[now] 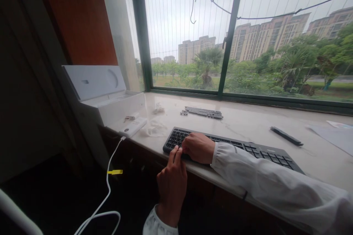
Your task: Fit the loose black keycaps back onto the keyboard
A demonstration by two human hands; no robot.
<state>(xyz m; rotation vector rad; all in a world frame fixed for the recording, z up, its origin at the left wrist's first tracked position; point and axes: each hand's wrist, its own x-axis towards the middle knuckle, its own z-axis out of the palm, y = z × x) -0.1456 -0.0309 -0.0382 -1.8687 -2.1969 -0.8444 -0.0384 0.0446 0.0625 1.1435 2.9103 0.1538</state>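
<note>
The right arm, in a white sleeve (275, 183), lies across the keyboard (264, 152) from the right, and the right hand (199, 148) rests knuckles-up on its left part, fingers curled down onto the keys; what they press or grip I cannot tell. The left hand (172, 185) rises from below the surface's (248, 123) front edge, fingers together and straight, tips touching the keyboard's near left corner just beside the right hand.

The keyboard sits slantwise at the front edge, its left end nearly over the lip. Behind it the pale surface runs bare up to the window (190, 29), with a strip of loose keys (204, 112) and, well to the right, a dark bar (286, 136).

At the left end stands an open white box (102, 91), with a small white device (132, 127) beside it; a white cable (106, 194) hangs from it over the edge. Crumpled clear wrap (156, 128) lies between device and keyboard.
</note>
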